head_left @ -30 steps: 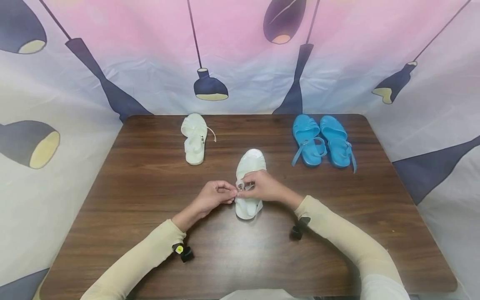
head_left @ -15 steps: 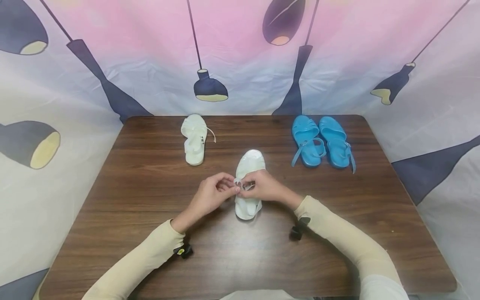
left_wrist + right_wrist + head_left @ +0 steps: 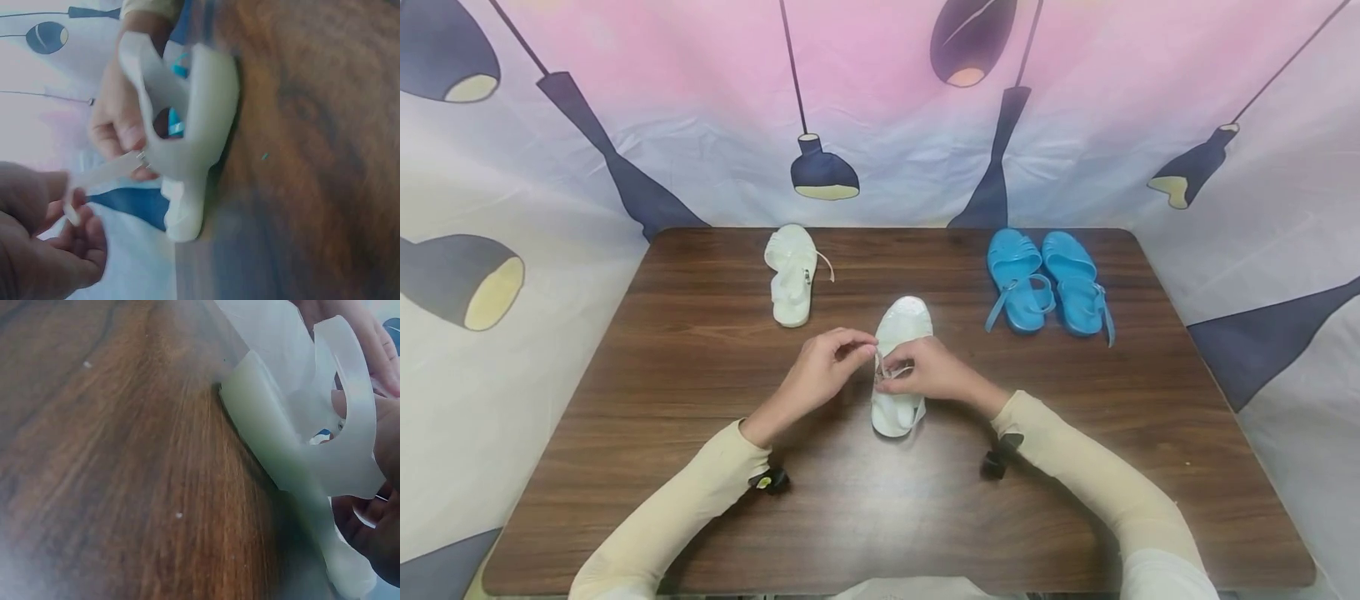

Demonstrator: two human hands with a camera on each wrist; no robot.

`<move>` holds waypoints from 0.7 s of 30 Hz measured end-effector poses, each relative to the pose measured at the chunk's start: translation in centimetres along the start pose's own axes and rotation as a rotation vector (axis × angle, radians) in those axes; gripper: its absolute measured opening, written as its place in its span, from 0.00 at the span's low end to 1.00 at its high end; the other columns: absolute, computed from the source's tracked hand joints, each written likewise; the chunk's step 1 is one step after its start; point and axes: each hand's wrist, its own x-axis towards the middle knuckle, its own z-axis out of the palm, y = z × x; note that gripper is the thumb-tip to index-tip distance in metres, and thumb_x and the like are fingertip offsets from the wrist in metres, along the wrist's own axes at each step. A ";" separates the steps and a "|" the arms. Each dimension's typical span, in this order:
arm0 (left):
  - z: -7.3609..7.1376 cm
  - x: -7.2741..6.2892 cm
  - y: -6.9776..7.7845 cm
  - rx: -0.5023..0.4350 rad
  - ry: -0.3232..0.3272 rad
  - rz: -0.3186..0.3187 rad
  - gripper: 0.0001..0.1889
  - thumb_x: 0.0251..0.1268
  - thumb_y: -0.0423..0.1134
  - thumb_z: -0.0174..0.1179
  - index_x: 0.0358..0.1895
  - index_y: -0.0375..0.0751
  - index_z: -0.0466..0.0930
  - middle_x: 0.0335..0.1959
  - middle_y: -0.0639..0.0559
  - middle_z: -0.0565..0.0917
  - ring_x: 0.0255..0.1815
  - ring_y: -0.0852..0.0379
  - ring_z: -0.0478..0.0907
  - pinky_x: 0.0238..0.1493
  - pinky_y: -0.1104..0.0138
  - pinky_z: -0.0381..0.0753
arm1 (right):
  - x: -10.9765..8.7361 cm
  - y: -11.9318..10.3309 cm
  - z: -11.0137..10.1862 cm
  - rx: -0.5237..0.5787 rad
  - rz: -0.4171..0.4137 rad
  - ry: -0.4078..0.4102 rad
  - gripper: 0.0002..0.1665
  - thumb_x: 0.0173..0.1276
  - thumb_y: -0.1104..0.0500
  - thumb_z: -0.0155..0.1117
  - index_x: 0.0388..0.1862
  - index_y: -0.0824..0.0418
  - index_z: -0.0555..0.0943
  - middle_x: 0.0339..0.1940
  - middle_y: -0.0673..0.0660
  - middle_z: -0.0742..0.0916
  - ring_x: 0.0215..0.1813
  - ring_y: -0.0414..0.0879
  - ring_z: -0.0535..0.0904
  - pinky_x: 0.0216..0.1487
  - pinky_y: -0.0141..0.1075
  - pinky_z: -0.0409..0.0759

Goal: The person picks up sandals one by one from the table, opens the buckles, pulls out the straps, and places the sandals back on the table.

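Observation:
A white sandal (image 3: 904, 321) lies on the table in front of the person, toe pointing away, seen from the side in both wrist views. My left hand (image 3: 816, 375), at the sandal's left edge, pinches the loose end of its ankle strap (image 3: 107, 172) between thumb and fingers. The strap runs taut from a small metal buckle (image 3: 144, 159). Reaching over from the other side, my right hand (image 3: 934, 372) pinches the strap by the buckle, thumb and forefinger close to it. Its fingers hide part of the sandal's middle in the head view.
Another white sandal (image 3: 792, 287) with its strap loose lies at the back left of the brown wooden table (image 3: 700, 400). Two blue sandals, one left (image 3: 1018, 287) and one right (image 3: 1072, 287), stand side by side at the back right. A printed cloth (image 3: 887, 108) hangs behind the table.
My left hand has moved up and away from the buckle toward the sandal's toe, drawing the strap end with it. My right hand stays at the buckle, nearly unmoved.

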 end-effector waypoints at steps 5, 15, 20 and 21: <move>-1.2 -0.5 -0.5 0.025 -0.063 -0.063 0.06 0.70 0.39 0.66 0.44 0.43 0.88 0.39 0.54 0.88 0.38 0.58 0.81 0.41 0.62 0.81 | -0.4 0.1 -0.7 0.027 0.047 0.001 0.14 0.63 0.48 0.78 0.43 0.54 0.91 0.37 0.43 0.91 0.39 0.36 0.83 0.43 0.31 0.83; -0.2 -1.8 -1.8 0.097 -0.196 -0.167 0.11 0.68 0.47 0.67 0.48 0.48 0.86 0.41 0.56 0.89 0.35 0.59 0.83 0.43 0.58 0.82 | -1.3 0.0 -1.7 0.036 0.065 0.008 0.13 0.69 0.50 0.72 0.49 0.54 0.89 0.31 0.43 0.87 0.33 0.40 0.79 0.36 0.34 0.81; 1.5 -1.2 -1.4 0.044 -0.191 -0.146 0.13 0.68 0.48 0.67 0.50 0.47 0.84 0.46 0.53 0.88 0.49 0.55 0.83 0.53 0.56 0.82 | -1.2 -0.2 -1.6 0.056 0.072 0.020 0.12 0.71 0.50 0.70 0.48 0.53 0.89 0.36 0.42 0.89 0.37 0.39 0.80 0.40 0.35 0.82; 1.8 -1.1 -1.3 0.029 -0.188 -0.146 0.13 0.68 0.48 0.67 0.49 0.46 0.84 0.45 0.53 0.88 0.48 0.55 0.83 0.53 0.56 0.82 | -1.2 -0.3 -1.6 0.061 0.076 0.026 0.11 0.71 0.50 0.70 0.47 0.53 0.89 0.37 0.42 0.90 0.37 0.39 0.81 0.41 0.35 0.82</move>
